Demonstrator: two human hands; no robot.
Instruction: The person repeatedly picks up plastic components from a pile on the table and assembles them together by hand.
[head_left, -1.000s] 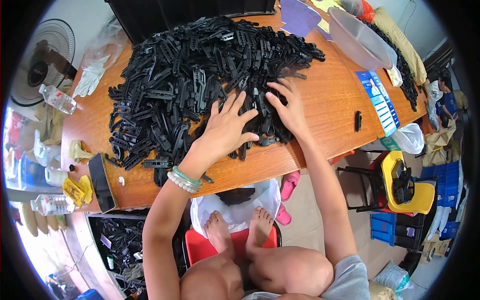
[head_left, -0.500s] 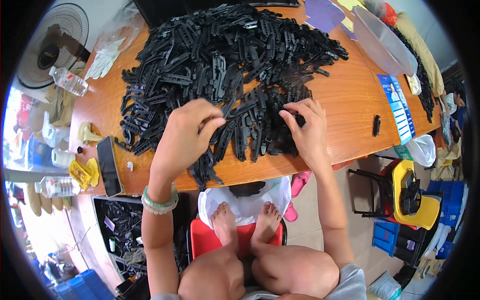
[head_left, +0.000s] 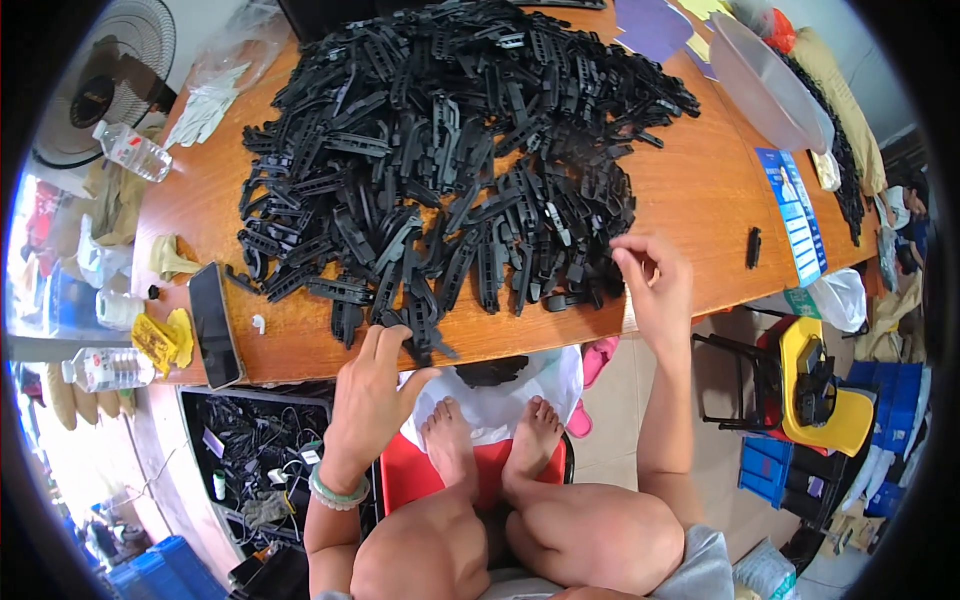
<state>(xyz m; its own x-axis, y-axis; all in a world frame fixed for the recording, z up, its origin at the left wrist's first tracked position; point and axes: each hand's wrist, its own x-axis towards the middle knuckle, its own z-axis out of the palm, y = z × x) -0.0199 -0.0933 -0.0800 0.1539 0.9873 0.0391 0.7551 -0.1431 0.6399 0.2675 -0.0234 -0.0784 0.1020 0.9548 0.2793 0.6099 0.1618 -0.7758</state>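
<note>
A large heap of slim black plastic pieces [head_left: 390, 120], many slotted and clip-like, spreads over the wooden table [head_left: 690, 220]. At the table's front edge, my left hand [head_left: 368, 395] has its thumb apart from the fingers. The fingertips are beside a small cluster of black pieces [head_left: 422, 325] that overhangs the edge, and no held thing shows. At the heap's right edge is my right hand [head_left: 660, 290], thumb and forefinger tips drawn together. Whether something small is between them cannot be made out. A white bag [head_left: 545, 395] with black pieces inside hangs open below the edge, above my feet.
On the left lie a phone [head_left: 214, 325], a yellow sponge [head_left: 152, 345] and white gloves [head_left: 205, 112]. To the right are one lone black piece [head_left: 753, 248], a blue leaflet [head_left: 795, 215] and a translucent basin [head_left: 765, 85]. A yellow chair [head_left: 845, 425] stands beyond the table.
My left hand has come down and back from the heap to the table's front edge, its fingers opening. My right hand has moved right and slightly down, to the heap's edge.
</note>
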